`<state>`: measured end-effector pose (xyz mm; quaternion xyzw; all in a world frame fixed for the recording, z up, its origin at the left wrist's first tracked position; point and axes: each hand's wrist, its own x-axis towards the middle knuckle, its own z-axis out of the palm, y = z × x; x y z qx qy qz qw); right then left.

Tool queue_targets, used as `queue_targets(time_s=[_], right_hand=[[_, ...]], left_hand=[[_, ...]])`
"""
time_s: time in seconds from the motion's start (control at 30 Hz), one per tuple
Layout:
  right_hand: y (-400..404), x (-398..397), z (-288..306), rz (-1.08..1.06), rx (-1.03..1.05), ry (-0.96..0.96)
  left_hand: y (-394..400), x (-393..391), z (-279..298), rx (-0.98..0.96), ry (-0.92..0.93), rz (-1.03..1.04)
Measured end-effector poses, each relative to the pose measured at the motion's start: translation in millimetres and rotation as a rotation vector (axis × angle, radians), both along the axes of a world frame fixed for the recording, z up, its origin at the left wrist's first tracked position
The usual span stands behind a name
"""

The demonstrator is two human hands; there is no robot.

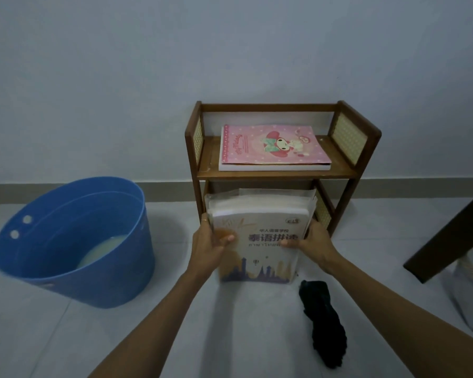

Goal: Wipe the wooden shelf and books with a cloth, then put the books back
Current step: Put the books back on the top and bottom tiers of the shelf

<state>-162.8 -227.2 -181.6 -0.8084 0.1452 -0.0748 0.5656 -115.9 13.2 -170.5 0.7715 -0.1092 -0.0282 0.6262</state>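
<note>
A small two-tier wooden shelf (pixel 273 174) stands against the wall. A pink cartoon-cover book (pixel 271 145) lies flat on its top tier over a white one. A stack of books (pixel 260 227), topped by a white book with a city skyline, is tilted in front of the lower tier with its near end towards the floor. My left hand (pixel 210 242) grips the stack's left edge, thumb on the cover. My right hand (pixel 311 241) grips its right edge the same way. A dark cloth (pixel 322 323) lies crumpled on the floor to the right.
A blue plastic bucket (pixel 74 241) with pale liquid inside stands on the tiled floor at the left. A dark wooden furniture leg (pixel 448 236) slants in at the right edge, with a white shoe (pixel 470 301) under it.
</note>
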Motion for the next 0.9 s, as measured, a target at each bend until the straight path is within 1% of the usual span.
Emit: queue_targets(time_s=[0.07, 0.13, 0.17, 0.2, 0.23, 0.27, 0.3, 0.37, 0.4, 0.43, 0.47, 0.53, 0.57, 0.67, 0.8, 0.9], right_hand=[[-1.0, -0.4, -0.9, 0.003, 0.015, 0.016], [-2.8, 0.2, -0.2, 0.009, 0.037, 0.054], [-3.5, 0.8, -0.5, 0.015, 0.041, 0.068], [-3.8, 1.5, -0.1, 0.020, 0.041, 0.078], [-3.6, 2.1, 0.5, 0.024, 0.040, 0.082], [-3.4, 2.5, 0.9, 0.024, 0.038, 0.086], [-3.5, 2.7, 1.3, 0.027, 0.037, 0.090], [-4.0, 2.4, 2.3, 0.035, 0.035, 0.103], [-3.7, 2.0, 2.4, 0.039, 0.038, 0.108], [-3.8, 1.3, 2.6, 0.041, 0.040, 0.111], [-3.6, 0.7, 1.9, 0.040, 0.042, 0.112], [-4.3, 0.3, 0.8, 0.036, 0.035, 0.114], [-4.1, 1.1, 0.6, 0.032, 0.028, 0.119], [-4.7, 3.9, 0.0, 0.023, 0.036, 0.141], [-7.0, 5.0, 1.7, 0.050, 0.066, 0.137], [-12.3, 8.9, 13.5, 0.130, 0.098, 0.134]], left_hand=[[-0.6, 0.9, 4.3, 0.028, 0.023, -0.020], [-5.7, 4.2, 19.4, 0.039, 0.039, 0.014], [-8.7, 7.3, 30.6, 0.042, -0.004, 0.049], [-12.4, 10.5, 44.5, 0.059, -0.096, 0.076], [-16.6, 14.5, 59.0, 0.110, -0.228, 0.084], [-21.6, 19.6, 73.5, 0.209, -0.374, 0.067], [-28.0, 25.1, 87.7, 0.362, -0.498, 0.023], [-45.4, 33.9, 111.6, 0.790, -0.642, -0.164], [-54.6, 37.6, 118.3, 0.990, -0.667, -0.277], [-62.7, 40.2, 122.3, 1.142, -0.658, -0.380], [-68.4, 43.6, 122.9, 1.237, -0.622, -0.459], [-74.1, 49.9, 120.5, 1.302, -0.560, -0.542], [-74.0, 51.9, 119.0, 1.312, -0.572, -0.552], [-73.1, 52.8, 115.1, 1.305, -0.687, -0.541], [-73.6, 51.0, 112.8, 1.280, -0.695, -0.556], [-68.4, 49.0, 113.6, 1.267, -0.689, -0.550]])
